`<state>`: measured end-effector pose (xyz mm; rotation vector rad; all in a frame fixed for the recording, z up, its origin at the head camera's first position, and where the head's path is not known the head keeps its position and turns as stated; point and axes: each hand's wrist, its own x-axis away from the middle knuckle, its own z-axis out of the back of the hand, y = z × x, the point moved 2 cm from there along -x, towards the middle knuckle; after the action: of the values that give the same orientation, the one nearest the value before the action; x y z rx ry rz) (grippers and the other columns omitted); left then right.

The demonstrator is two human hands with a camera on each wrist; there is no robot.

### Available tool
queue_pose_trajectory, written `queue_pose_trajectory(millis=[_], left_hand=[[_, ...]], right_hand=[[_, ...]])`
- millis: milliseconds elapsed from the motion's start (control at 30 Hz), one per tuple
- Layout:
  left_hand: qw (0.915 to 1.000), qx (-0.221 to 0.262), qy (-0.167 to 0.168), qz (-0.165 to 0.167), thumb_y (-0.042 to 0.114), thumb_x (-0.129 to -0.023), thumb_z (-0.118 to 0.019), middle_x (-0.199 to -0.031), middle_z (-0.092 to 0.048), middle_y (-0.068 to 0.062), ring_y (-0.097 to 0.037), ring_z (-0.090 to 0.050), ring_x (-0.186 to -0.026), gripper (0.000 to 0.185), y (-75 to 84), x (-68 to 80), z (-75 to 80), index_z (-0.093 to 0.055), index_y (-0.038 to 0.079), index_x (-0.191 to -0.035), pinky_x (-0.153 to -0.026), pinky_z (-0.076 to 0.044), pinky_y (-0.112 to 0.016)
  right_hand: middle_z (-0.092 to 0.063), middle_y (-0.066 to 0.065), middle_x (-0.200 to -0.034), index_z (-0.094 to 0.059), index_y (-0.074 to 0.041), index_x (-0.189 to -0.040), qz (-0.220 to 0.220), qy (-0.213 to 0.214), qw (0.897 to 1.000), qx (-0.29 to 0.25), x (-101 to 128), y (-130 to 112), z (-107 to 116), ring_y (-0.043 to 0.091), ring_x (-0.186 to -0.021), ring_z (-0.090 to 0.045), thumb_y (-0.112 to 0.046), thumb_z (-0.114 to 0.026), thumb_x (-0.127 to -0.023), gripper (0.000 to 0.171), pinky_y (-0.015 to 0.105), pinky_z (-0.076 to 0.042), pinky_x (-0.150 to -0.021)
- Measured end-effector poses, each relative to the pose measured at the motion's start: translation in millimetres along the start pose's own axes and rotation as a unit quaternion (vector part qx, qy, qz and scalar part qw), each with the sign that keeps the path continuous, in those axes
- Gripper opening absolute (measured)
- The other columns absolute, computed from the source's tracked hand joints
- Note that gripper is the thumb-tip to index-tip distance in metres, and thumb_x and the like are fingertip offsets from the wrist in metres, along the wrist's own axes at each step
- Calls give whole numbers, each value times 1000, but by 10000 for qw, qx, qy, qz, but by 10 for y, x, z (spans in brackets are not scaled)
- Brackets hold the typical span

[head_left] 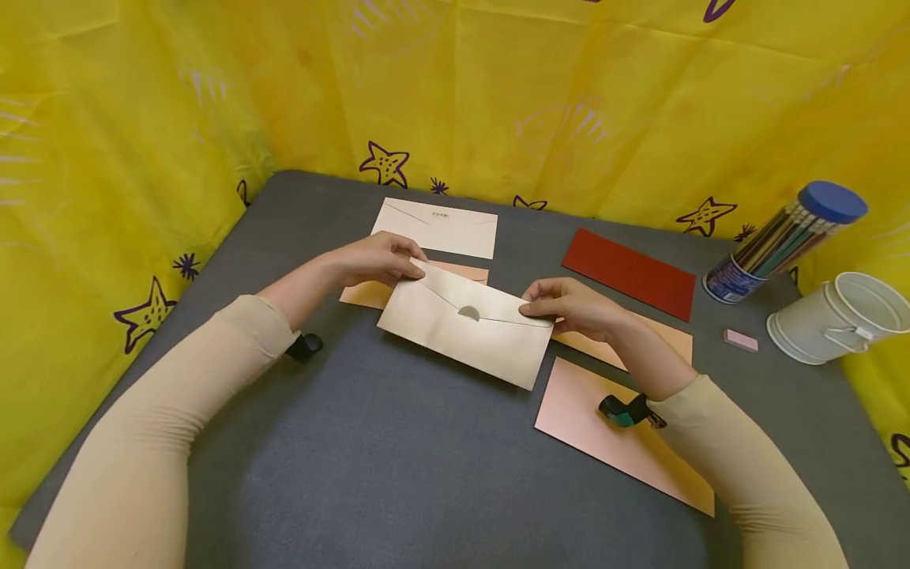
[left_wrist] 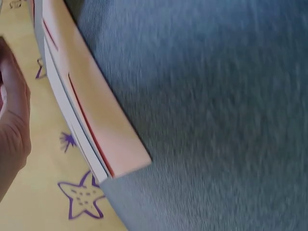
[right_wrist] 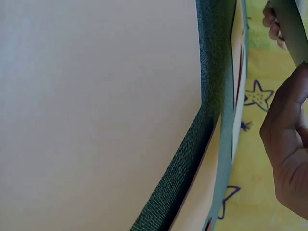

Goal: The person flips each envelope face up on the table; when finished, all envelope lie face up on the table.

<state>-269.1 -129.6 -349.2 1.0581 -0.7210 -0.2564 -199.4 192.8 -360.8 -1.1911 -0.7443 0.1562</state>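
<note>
Cream envelope [head_left: 455,344] first: where is it, exactly?

Up off the grey table [head_left: 355,442], around its middle, tilted, flap side facing the person. Two flap edges slant in to a grey half-round mark [head_left: 468,314].

And the hold?

Both hands have it. The left hand [head_left: 380,258] pinches the upper left corner, thumb in front; the right hand [head_left: 572,308] pinches near the upper right corner, again thumb in front. Each grip is closed down to about the paper's thickness. How hard they press, I can't tell.

How should it be held?

Lightly, thumbs flat, so the corners don't crease. I'd move both hands together: pulling apart could strain the paper, pushing inward could buckle it. Mind the lower edge too, so it doesn't catch the others.

Which others?

A peach envelope [head_left: 364,294] lies behind it, partly hidden, with a white envelope [head_left: 455,229] farther back. On the right are a pink envelope [head_left: 576,403], an orange-toned envelope [head_left: 664,336] partly covered by the right arm, and a red envelope [head_left: 629,274] beyond.

Farther out?

A tub of pencils [head_left: 735,278], a pink eraser [head_left: 741,341] and a white can [head_left: 803,324], all well apart from the work.
</note>
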Motion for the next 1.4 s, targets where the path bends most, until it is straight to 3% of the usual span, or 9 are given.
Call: queue_pose_trajectory(millis=[133,367,533,700,933,1133,1400], left_hand=[[9987,-323,-344,168,18,-93,-68,-84,-63,1,-12,-59,-73,23,-37,32,128,-63,5,-110,-70,-56,-25],[9882,-1107,-988,380,13,-92,-69,-86,-68,1,-9,-63,-71,21,-45,138,351,-72,-2,-107,-74,-60,-24],[9741,-1537,-1459,790,11,-89,-73,-85,-71,4,-7,-66,-73,22,-96,229,498,-74,-1,-108,-74,-60,-23],[9591,-1755,-1924,1109,9,-88,-73,-86,-73,6,-5,-67,-78,28,-171,312,580,-72,-1,-114,-75,-60,-21],[9467,-2149,-1986,1344,7,-85,-76,-78,-71,8,-5,-67,-72,21,-266,375,626,-74,-1,-104,-69,-59,-19],[9433,-2285,-1918,1457,8,-83,-77,-74,-71,8,-6,-67,-68,13,-304,379,636,-76,1,-95,-66,-57,-19],[9425,-2319,-1881,1502,7,-84,-76,-73,-72,6,-6,-69,-66,15,-310,357,628,-75,-1,-97,-63,-57,-18]], right_hand=[[-64,-5,-83,-56,-8,-101,-39,72,10000,-16,-18,11,-27,10,-71,-60,-17,-59,-99,10,23,-56,-65],[-67,-5,-95,-58,3,-118,93,45,9999,-116,-33,-47,-139,12,-82,-63,-11,-56,-98,24,25,-59,-74],[-72,-2,-104,-57,6,-130,148,-111,9998,-102,-59,-94,-302,12,-88,-69,-6,-54,-98,34,27,-61,-79],[-73,7,-106,-60,7,-128,111,-68,9998,142,-139,-98,-489,9,-82,-70,0,-56,-95,34,26,-62,-77],[-70,14,-106,-60,10,-126,86,39,9998,188,-208,-111,-663,8,-77,-67,5,-55,-94,33,23,-61,-75],[-66,6,-95,-59,10,-127,-26,75,9999,91,-219,-103,-667,6,-76,-65,3,-54,-94,34,21,-61,-75],[-66,8,-101,-59,9,-128,-146,52,9999,-29,-227,-78,-656,7,-79,-66,1,-54,-95,35,22,-61,-78]])
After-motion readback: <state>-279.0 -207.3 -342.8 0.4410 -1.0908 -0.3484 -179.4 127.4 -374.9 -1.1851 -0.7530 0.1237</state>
